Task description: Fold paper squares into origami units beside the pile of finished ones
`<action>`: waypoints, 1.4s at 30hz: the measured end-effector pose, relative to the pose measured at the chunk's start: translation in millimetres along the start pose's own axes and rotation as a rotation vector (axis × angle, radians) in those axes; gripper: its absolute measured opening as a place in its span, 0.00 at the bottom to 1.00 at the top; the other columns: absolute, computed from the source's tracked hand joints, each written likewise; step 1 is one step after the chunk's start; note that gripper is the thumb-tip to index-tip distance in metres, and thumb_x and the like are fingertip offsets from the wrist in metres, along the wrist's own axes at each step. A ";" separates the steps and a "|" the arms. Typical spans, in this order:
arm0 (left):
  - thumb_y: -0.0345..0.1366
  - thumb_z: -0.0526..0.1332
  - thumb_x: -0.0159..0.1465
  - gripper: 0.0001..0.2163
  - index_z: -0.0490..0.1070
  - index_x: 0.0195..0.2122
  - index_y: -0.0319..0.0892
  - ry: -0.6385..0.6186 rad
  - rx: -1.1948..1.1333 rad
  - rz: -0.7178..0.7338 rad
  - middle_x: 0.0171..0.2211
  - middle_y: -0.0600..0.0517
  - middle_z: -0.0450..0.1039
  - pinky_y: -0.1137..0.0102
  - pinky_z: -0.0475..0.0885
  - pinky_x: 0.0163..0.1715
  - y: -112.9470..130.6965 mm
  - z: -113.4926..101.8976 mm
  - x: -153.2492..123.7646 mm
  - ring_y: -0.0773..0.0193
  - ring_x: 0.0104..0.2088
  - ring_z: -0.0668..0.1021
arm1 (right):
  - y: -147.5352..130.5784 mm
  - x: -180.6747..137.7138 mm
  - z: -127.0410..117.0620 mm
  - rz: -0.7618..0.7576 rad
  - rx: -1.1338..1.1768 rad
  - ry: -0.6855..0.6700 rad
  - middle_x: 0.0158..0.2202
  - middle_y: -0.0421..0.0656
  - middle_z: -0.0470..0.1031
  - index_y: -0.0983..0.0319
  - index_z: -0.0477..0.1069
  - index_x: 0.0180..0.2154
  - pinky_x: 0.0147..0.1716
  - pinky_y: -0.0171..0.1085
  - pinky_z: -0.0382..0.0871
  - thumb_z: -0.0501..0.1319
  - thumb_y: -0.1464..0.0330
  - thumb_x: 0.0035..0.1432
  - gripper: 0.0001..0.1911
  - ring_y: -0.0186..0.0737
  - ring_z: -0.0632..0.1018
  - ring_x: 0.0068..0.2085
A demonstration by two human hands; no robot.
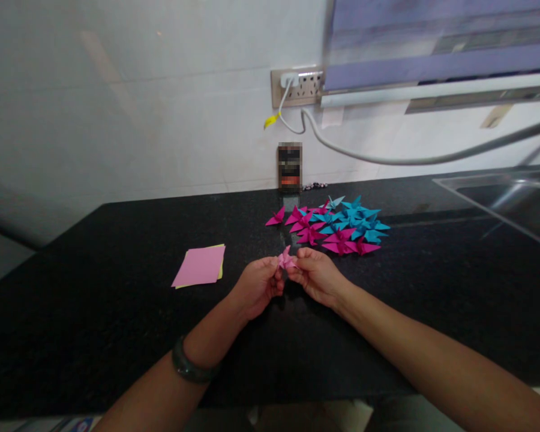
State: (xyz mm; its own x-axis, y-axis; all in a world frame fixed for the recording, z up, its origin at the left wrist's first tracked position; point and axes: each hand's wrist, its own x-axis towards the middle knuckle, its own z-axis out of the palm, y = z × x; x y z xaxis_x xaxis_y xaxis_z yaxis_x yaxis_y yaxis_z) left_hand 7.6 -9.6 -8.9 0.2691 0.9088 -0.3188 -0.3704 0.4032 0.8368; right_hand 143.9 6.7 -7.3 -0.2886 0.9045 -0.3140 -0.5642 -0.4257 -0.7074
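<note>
My left hand (257, 287) and my right hand (317, 276) meet above the black counter (117, 288), both pinching a small folded piece of light pink paper (287, 259) between their fingertips. The fingers of both hands are closed on it. Just behind the hands lies a pile of several finished folded paper cranes (337, 225), magenta ones on the left and front, blue ones on the right. A dark band sits on my left wrist.
A small stack of flat pink and yellow paper squares (200, 266) lies to the left of my hands. A small dark box (290, 168) stands against the wall under a socket (297, 87) with a white cable. A steel sink (513, 198) is at the right.
</note>
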 end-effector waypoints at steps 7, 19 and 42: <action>0.31 0.58 0.55 0.04 0.64 0.25 0.36 0.061 -0.084 0.009 0.16 0.58 0.61 0.81 0.61 0.15 1.9 1.4 0.1 0.77 0.14 0.65 | -4.9 0.4 -1.2 0.001 0.009 -0.113 0.25 0.42 0.75 0.67 0.69 0.27 0.29 0.26 0.72 0.61 0.80 0.42 0.06 0.29 0.77 0.26; 0.34 0.54 0.57 0.06 0.59 0.25 0.40 -0.017 -0.025 -0.060 0.13 0.60 0.58 0.79 0.54 0.11 -3.7 7.6 -2.9 0.74 0.10 0.62 | -0.8 -1.0 2.7 -0.007 0.050 -0.041 0.24 0.42 0.76 0.68 0.71 0.26 0.29 0.26 0.72 0.61 0.82 0.41 0.08 0.30 0.77 0.26; 0.48 0.56 0.56 0.16 0.55 0.21 0.42 0.102 0.167 0.110 0.10 0.62 0.53 0.80 0.48 0.08 1.1 -0.2 2.3 0.77 0.08 0.56 | -6.2 1.5 0.4 -0.051 -0.057 0.064 0.21 0.39 0.74 0.66 0.71 0.27 0.24 0.27 0.71 0.59 0.82 0.42 0.09 0.27 0.74 0.21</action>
State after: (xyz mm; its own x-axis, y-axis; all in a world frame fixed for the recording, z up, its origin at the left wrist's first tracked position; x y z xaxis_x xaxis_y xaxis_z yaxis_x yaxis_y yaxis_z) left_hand 7.6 -7.1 -8.8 0.1412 0.9558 -0.2578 -0.2380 0.2855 0.9284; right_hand 146.7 10.7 -3.1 -0.2099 0.9255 -0.3154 -0.5313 -0.3787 -0.7578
